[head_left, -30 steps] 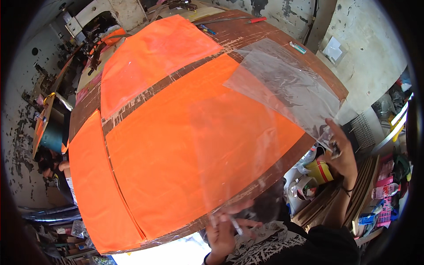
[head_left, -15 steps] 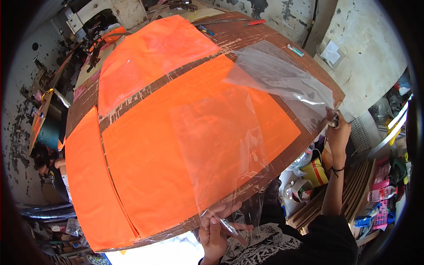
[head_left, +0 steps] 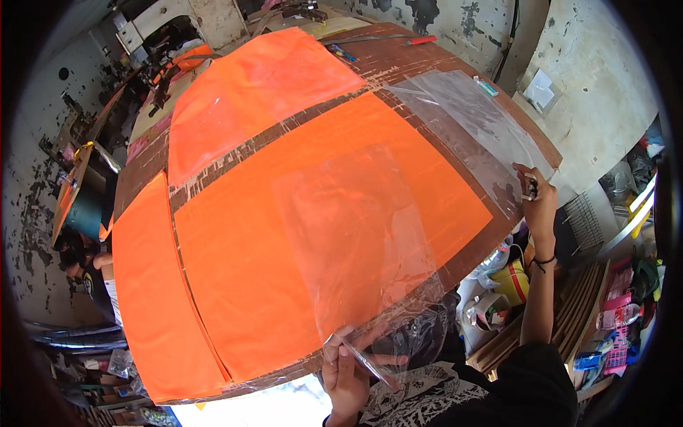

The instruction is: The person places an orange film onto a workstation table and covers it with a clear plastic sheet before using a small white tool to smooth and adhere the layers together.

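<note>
My left hand (head_left: 346, 376) is closed on the near edge of a clear plastic sheet (head_left: 363, 242). This sheet hangs over the table's front edge and lies across a large orange fabric panel (head_left: 249, 263). Toward the right edge, my right hand (head_left: 538, 199) has its fingers curled beside a second clear plastic sheet (head_left: 473, 128), which lies rather flat. A small shiny metal thing (head_left: 529, 187) shows at those fingers; whether it is worn or held, I cannot tell. Whether they also pinch the second sheet is unclear.
Another orange panel (head_left: 263, 99) lies farther back, and a narrow folded one (head_left: 156, 299) to the left. A red-handled tool (head_left: 421, 40) rests on the brown table (head_left: 377, 53). Boards (head_left: 569, 313) and a yellow container (head_left: 511, 280) stand below right. A person (head_left: 92, 281) is at far left.
My right hand has come slightly nearer, and the second plastic sheet has dropped flatter onto the table. The left hand keeps its grip on the first sheet with little movement.
</note>
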A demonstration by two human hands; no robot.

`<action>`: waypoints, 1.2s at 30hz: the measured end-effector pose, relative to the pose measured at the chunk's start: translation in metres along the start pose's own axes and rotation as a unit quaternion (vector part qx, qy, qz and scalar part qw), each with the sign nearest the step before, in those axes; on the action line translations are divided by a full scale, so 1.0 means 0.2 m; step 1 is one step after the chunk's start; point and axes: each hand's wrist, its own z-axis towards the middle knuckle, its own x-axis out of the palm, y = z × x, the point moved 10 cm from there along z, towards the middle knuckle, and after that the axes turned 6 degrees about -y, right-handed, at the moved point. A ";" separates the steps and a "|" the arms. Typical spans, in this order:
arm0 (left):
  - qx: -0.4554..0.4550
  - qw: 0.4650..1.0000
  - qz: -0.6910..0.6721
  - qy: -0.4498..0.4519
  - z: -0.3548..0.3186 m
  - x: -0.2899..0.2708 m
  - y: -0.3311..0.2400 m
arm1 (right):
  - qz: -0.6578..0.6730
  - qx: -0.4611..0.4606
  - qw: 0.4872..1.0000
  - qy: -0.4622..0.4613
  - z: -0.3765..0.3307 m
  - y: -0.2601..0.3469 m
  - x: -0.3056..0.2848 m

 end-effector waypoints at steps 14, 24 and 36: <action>0.011 1.000 0.009 0.008 0.02 0.02 0.00 | 0.109 0.048 0.993 0.021 -0.24 0.01 -0.15; -0.036 0.997 -0.048 0.056 0.05 0.22 0.07 | 0.556 0.388 0.604 0.419 -0.96 0.47 0.16; -0.281 0.944 0.114 0.133 -0.25 -0.09 -0.09 | 0.453 0.431 0.738 0.255 -0.74 0.33 0.10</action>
